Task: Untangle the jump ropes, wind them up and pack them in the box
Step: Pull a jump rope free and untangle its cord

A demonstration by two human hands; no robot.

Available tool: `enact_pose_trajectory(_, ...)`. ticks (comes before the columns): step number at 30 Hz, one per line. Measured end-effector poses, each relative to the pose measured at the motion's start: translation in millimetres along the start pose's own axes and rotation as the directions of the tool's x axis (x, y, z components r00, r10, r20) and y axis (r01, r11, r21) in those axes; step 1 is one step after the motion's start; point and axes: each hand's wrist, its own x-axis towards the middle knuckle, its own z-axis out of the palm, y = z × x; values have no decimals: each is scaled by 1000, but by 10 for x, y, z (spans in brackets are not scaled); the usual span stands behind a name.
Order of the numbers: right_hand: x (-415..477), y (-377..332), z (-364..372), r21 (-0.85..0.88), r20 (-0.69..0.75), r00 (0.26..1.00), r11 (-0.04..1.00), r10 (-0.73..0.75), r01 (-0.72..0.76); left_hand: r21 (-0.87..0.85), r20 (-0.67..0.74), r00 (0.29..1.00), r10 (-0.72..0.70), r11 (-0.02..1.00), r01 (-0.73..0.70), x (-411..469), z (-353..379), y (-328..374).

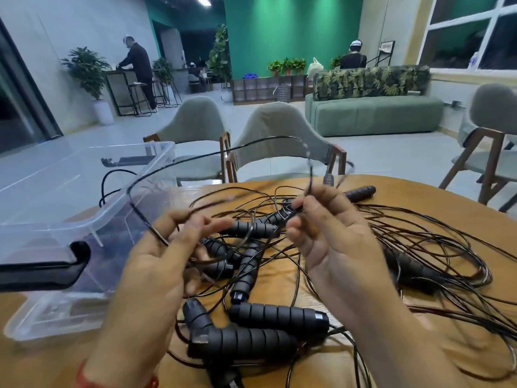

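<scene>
Jump ropes lie tangled mid-desk: light, thin, springy, slick cords on heavier ribbed handles. Your left hand and right hand each pinch one raised cord, it seems, through blur. Take the handles for winding. The box sits at the left edge.

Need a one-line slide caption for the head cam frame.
Left hand and right hand hold one cord raised above the tangled jump ropes on the wooden table, clear box beside them.
</scene>
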Motion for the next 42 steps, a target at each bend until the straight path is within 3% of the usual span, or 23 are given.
enact_pose_trajectory(7,49,440,97,-372,-5,1000,928,11,-12,159,74,995,-61,986,48,8,57,-179)
enact_pose_trajectory(16,6,606,28,-575,-24,1000,818,10,-22,294,226,966,-128,954,58,18,158,-309)
enact_pose_trajectory(22,13,583,-18,-571,58,998,821,25,13,267,130,971,-201,950,161,55,119,-310)
enact_pose_trajectory(25,22,580,-36,-567,142,989,822,32,54,330,92,984,-152,937,114,55,94,-283)
enact_pose_trajectory(30,-2,376,-131,-728,210,960,685,184,28,264,-218,976,-25,961,84,69,109,-234)
enact_pose_trajectory(32,-17,239,-158,-567,250,934,821,254,-72,123,-334,942,-29,990,74,91,70,-192)
enact_pose_trajectory(34,34,130,-195,-140,181,941,954,287,-264,-55,-419,907,-54,998,33,116,3,-127)
enact_pose_trajectory(35,75,90,-234,88,95,950,948,299,-307,-134,-437,897,-70,991,11,128,-40,-110)
enact_pose_trajectory(37,151,15,-326,388,-157,935,891,317,-237,-275,-421,901,-108,961,-14,139,-87,-82)
enact_pose_trajectory(39,221,-30,-449,453,-393,859,882,327,-129,-331,-372,920,-121,944,-10,129,-57,-62)
enact_pose_trajectory(42,260,-13,-560,347,-498,802,924,329,-163,-306,-312,945,-102,952,2,107,38,-75)
